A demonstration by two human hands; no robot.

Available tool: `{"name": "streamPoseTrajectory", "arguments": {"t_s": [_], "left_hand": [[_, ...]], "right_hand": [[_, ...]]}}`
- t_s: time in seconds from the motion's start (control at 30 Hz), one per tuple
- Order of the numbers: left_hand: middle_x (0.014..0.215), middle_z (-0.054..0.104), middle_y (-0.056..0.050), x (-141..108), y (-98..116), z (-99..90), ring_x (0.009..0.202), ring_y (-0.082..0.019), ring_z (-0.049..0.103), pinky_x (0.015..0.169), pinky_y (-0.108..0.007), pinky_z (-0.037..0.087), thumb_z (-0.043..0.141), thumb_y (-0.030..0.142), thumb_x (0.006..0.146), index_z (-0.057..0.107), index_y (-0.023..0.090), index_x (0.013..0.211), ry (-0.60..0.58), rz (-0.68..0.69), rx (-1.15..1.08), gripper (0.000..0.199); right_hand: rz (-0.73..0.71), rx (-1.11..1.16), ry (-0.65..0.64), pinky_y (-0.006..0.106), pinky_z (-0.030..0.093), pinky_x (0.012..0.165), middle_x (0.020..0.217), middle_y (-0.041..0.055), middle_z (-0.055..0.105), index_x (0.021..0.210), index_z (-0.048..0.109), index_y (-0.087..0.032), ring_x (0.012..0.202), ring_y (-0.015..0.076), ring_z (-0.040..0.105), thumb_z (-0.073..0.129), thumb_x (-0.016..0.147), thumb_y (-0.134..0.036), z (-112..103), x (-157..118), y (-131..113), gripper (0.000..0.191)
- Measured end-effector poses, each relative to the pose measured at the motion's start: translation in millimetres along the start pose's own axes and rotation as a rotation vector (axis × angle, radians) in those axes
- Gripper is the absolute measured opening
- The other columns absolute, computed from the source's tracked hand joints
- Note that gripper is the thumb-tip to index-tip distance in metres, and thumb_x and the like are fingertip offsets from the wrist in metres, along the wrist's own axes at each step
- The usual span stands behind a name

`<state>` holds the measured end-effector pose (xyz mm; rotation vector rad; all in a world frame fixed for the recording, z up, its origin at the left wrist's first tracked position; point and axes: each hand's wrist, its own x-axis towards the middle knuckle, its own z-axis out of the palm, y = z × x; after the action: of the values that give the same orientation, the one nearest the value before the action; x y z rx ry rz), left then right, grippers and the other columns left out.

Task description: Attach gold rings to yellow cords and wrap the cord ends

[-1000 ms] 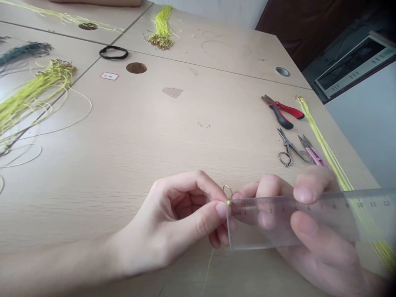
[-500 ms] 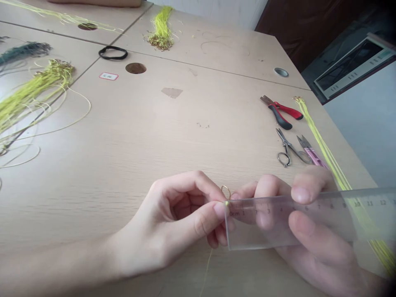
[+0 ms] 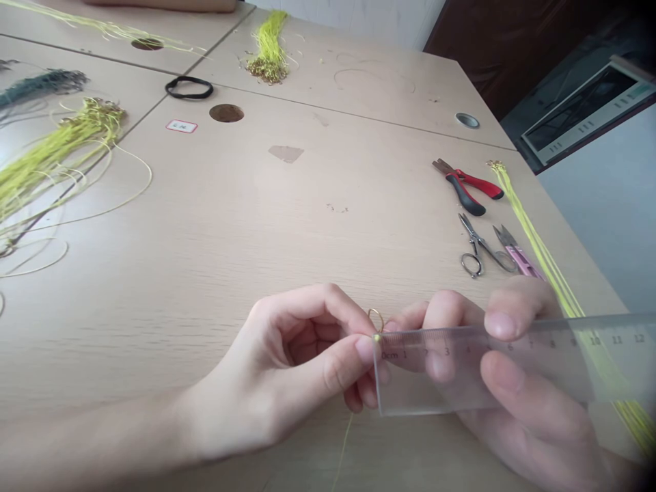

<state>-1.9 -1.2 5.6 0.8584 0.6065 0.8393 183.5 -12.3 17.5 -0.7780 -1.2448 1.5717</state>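
Note:
My left hand (image 3: 287, 362) pinches a small gold ring (image 3: 376, 319) and its gold bead (image 3: 378, 337) between thumb and fingers. A thin yellow cord (image 3: 344, 447) hangs down from that grip. My right hand (image 3: 517, 389) holds a clear plastic ruler (image 3: 461, 362) by its length, with fingers behind and in front of it. The ruler's zero mark lies right beside the bead. Part of my right hand shows through the ruler.
To the right lie red-and-black pliers (image 3: 466, 184), steel scissors (image 3: 476, 249), pink-handled snips (image 3: 517, 253) and a long yellow cord bundle (image 3: 543, 236). More yellow bundles (image 3: 56, 154), a dark green bundle (image 3: 41, 83) and a black elastic band (image 3: 188, 87) lie on the wooden table (image 3: 256, 205).

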Motion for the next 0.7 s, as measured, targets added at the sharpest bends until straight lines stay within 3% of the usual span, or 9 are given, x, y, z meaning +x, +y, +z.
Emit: {"name": "streamPoseTrajectory", "arguments": {"t_s": [0.7], "left_hand": [[0.062,0.06,0.0,2.0,1.6,0.0,0.057,-0.008,0.058,0.056,-0.017,0.051,0.06,0.019,0.083,0.058,0.014,0.073,0.011,-0.018,-0.014,0.012]], "right_hand": [[0.027,0.006,-0.019,0.044,0.054,0.081,0.075,-0.0014,0.056,0.089,0.045,-0.029,0.093,0.0197,0.063,0.048,0.09,-0.024,-2.8,0.0,-0.9,0.007]]}}
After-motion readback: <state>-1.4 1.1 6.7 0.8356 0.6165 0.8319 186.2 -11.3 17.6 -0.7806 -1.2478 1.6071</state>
